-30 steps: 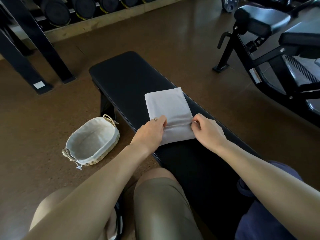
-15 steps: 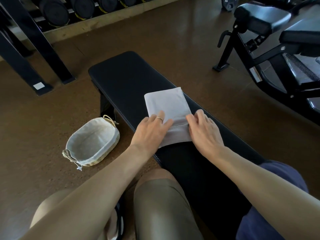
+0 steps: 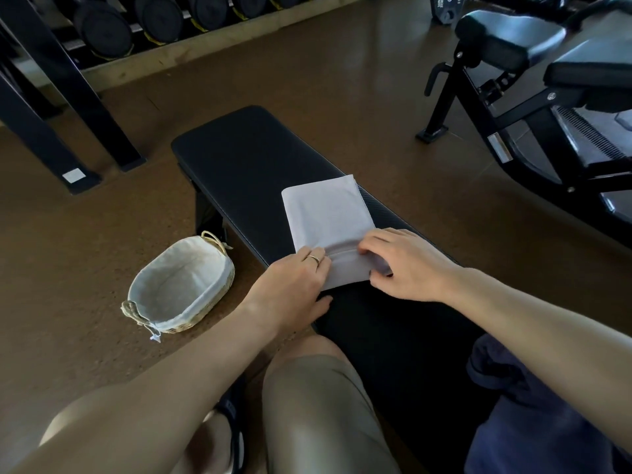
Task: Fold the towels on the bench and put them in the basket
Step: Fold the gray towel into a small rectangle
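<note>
- Pinching towel (image 3: 326,213) near edge: left hand (image 3: 294,285), right hand (image 3: 407,265), on table (image 3: 246,159)
- basket (image 3: 181,285) on floor left, unobstructed
- gym machine (image 3: 533,97) right, apart

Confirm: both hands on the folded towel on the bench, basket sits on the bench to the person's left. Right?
Not quite. The basket sits on the floor beside the bench, not on it; the head view shows this. The rest holds: left hand and right hand are on the folded towel.

Dumbbells (image 3: 102,29) line a rack at the far wall; a black exercise machine (image 3: 533,107) stands on the brown floor (image 3: 342,80).
</note>
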`<state>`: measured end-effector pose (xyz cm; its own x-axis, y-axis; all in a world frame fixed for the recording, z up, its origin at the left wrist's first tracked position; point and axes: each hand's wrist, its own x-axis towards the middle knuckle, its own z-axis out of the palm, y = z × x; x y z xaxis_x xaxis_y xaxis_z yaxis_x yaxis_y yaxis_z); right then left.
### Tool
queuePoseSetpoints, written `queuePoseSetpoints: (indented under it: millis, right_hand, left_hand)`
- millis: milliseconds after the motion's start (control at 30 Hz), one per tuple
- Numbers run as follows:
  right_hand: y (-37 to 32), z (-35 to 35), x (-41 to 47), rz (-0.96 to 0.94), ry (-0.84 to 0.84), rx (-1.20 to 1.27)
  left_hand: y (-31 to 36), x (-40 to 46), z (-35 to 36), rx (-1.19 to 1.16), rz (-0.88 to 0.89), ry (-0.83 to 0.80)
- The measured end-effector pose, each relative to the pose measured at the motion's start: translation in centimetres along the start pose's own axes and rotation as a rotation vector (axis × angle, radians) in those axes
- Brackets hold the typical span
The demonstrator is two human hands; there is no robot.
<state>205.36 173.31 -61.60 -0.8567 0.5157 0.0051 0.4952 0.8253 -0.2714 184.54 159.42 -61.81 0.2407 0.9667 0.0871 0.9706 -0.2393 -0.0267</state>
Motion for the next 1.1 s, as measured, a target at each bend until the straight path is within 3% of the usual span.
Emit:
queuePoseSetpoints:
  millis: [167,400,667,867,1100]
  right_hand:
    - [0.7,-1.1,0.4,0.058,-0.155,0.103]
    - [1.1,-1.4,1.9,0.239,-0.046,0.446]
    - [1.3,-1.7,4.2,0.518,-0.037,0.655]
    - [1.1,-0.6,6.5,0.660,-0.001,0.508]
    - [1.0,1.7,7.2,0.668,0.095,0.265]
  left_hand:
    - [-0.3,0.3,-0.1,-0.083,-0.021,0.007]
    - [-3.3,1.1,-0.9,-0.481,-0.223,-0.014]
    - [-5.4,2.6,0.6,-0.785,-0.471,0.159]
    - [-5.5,4.2,1.6,-0.810,-0.630,0.185]
    - [-5.8,5.2,2.4,-0.734,-0.665,0.210]
